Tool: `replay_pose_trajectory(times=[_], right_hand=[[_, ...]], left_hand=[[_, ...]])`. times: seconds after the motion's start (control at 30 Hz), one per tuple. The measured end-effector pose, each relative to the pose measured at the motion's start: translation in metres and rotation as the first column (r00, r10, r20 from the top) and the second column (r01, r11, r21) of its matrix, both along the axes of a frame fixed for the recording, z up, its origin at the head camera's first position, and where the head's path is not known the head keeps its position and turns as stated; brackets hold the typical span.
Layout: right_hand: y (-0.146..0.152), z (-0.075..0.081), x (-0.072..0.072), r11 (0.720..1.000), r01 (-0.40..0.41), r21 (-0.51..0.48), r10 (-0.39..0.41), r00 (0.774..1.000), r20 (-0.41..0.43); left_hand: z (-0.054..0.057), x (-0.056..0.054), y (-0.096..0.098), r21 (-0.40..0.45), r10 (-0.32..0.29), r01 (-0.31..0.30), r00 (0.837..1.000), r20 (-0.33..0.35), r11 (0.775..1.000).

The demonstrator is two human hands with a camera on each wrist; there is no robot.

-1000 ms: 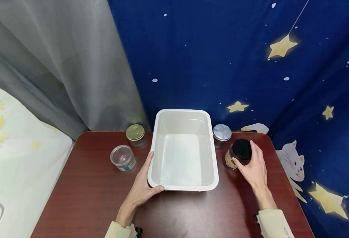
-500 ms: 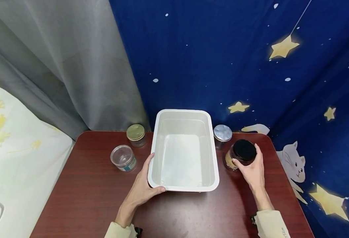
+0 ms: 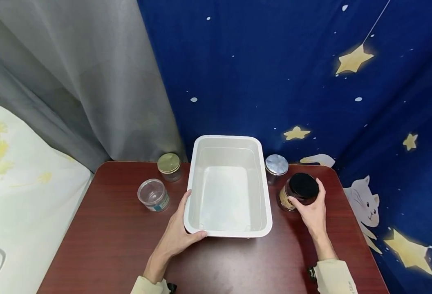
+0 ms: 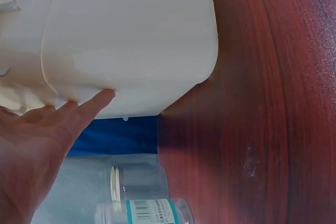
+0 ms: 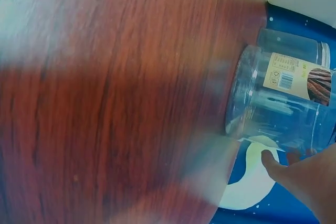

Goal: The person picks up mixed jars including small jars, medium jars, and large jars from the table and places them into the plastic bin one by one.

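Observation:
A white plastic tub (image 3: 227, 234) stands in the middle of the table in the head view. My left hand (image 3: 175, 230) rests at its near left corner, thumb along the near side. In the left wrist view the nearly straight fingers (image 4: 97, 103) touch the tub's outer wall. To the right, my right hand (image 3: 315, 214) holds a clear jar (image 3: 286, 200) with a black lid (image 3: 303, 185), thumb in front and fingers at its right side. The right wrist view shows the jar's label (image 5: 286, 80); most of that hand lies outside the picture.
Behind the held jar stands a silver-lidded jar (image 3: 276, 165), close to the tub. Left of the tub are a gold-lidded jar (image 3: 169, 165) and a clear jar (image 3: 154, 196) with a teal label. A blue curtain (image 3: 238, 81) hangs at the table's back edge.
The right hand's fingers have drawn in closer around the black-lidded jar, and its wrist has shifted slightly left. The left hand and the tub stay put; the head view has shifted slightly.

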State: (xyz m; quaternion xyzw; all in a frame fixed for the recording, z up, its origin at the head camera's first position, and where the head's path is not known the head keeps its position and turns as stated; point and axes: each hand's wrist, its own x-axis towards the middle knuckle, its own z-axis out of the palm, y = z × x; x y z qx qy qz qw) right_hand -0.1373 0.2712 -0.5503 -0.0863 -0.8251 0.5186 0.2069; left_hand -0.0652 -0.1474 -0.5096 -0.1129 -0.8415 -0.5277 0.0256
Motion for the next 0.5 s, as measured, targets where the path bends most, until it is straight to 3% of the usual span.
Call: replay_pose_trajectory(times=[0.13,0.33,0.5], right_hand=[[-0.008,0.013,0.004,1.0,0.004,-0.016,-0.005,0.999,-0.032],[0.005,-0.014,-0.005,1.0,0.012,-0.015,-0.014,0.993,-0.114],[0.006,-0.017,-0.005,0.998,0.033,0.05,-0.027,0.993,-0.114]], left_hand=[[-0.001,0.001,0.002,0.002,0.015,-0.015,1.0,-0.009,1.0],[0.0,0.0,0.004,-0.011,0.024,-0.024,0.999,-0.035,1.0],[-0.001,0.0,0.002,-0.047,0.024,-0.027,0.998,-0.059,0.999]])
